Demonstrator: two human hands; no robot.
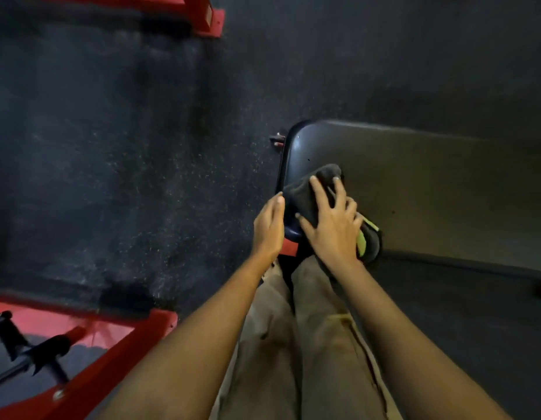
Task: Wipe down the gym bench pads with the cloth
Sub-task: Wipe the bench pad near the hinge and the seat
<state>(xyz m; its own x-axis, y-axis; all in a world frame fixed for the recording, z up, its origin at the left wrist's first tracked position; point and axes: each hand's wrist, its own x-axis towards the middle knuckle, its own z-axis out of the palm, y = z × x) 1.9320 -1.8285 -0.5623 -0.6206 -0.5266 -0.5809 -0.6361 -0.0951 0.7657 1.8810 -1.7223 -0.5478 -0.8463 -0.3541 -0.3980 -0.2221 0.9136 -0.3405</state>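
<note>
The cloth (305,195), dark grey and bunched, lies on the near rounded corner of the bench pad (414,183), partly hanging over its rim. Nothing clamps it: the right hand (333,228) lies flat on top with its fingers (319,192) spread and straight, pressing down, not curled round the fabric. The likely trouble is the cloth sliding out from under that flat palm and dropping off the rounded edge to the floor (111,147), since it sits so close to the corner and only downward pressure holds it. Bunched as it is, it may also ride over the pad on a small patch and leave most of the long surface beyond it untouched. The cloth sits under the right palm and fingers, its far fold poking out past the fingertips. The left hand (267,228) is just beside it, fingers straight and together, tips at the pad's rim next to the cloth's near edge, holding nothing. Something yellow-green (361,241) shows past the right wrist; I cannot tell what it is. A red frame (111,353) stands well apart, low on the left.
</note>
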